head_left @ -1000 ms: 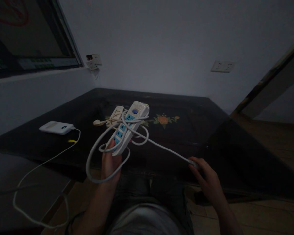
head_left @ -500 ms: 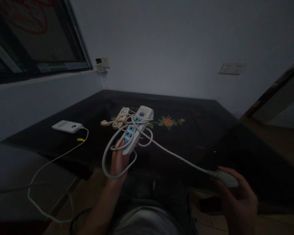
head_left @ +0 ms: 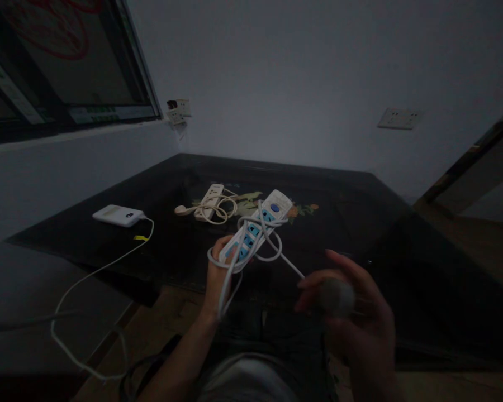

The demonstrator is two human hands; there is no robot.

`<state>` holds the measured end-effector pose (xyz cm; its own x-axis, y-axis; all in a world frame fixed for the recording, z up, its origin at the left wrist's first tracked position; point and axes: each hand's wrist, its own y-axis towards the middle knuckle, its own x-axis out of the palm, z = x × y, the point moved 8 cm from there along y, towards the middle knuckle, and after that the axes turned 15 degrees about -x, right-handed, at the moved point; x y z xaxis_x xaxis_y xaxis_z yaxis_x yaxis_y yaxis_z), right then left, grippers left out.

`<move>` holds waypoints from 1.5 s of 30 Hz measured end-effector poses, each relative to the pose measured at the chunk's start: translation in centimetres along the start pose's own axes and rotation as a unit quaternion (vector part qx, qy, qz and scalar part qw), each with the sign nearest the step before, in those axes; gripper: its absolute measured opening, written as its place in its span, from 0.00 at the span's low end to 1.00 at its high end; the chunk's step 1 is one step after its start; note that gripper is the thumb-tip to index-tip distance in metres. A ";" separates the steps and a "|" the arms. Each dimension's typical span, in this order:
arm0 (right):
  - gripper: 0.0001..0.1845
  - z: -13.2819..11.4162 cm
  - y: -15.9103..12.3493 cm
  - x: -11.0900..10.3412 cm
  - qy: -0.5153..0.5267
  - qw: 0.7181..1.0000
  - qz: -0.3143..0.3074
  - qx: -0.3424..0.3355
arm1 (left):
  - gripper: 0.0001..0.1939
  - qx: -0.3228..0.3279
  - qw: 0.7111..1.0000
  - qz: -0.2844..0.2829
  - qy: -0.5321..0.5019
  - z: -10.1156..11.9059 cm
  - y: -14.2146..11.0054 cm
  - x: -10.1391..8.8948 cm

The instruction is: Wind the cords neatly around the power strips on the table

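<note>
My left hand (head_left: pixel 218 273) is closed around the lower end of a white power strip (head_left: pixel 279 202) with blue socket faces and a dark blue button. A white cord (head_left: pixel 272 257) loops around the strip's middle, and one loop hangs by my left wrist. From the strip the cord runs right and down to my right hand (head_left: pixel 360 312). That hand is blurred, its fingers curled about the cord's pale plug (head_left: pixel 337 296). Beyond the held strip, a smaller cream power strip (head_left: pixel 212 201) with its own coiled cord and plug lies on the black table (head_left: pixel 318 234).
A white power bank (head_left: pixel 117 215) lies at the table's left, its cable (head_left: pixel 96 271) hanging over the edge. A yellow scrap (head_left: pixel 141 238) lies near it. Wall sockets (head_left: pixel 399 118) are at the back right, with others (head_left: pixel 178 111) in the left corner by the window.
The held power strip has shifted right, away from the cream one. My right hand has moved left and closer to the strip with the plug, and the cord between them is shorter.
</note>
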<state>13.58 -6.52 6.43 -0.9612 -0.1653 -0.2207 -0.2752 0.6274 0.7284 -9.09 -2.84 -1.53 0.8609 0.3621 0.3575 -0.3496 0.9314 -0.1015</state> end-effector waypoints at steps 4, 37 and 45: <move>0.19 -2.1 2.4 3.9 0.123 0.989 -0.074 -0.029 | 0.21 0.009 0.998 0.037 0.059 0.1 -0.1 -0.7; 0.15 4.6 2.7 -0.8 -0.307 0.940 -0.123 -0.081 | 0.21 -0.205 0.959 -0.196 0.001 -1.6 -3.0 1.9; 0.14 5.5 2.6 -1.5 -0.210 0.969 -0.121 -0.040 | 0.29 -0.288 0.909 -0.293 0.068 -3.2 -5.2 1.1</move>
<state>14.42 -0.42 5.10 -0.7805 0.0354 -0.6242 -0.5088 0.5444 0.6669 -5.15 -7.19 -3.55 0.8884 -0.2384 0.3924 0.4022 0.8163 -0.4147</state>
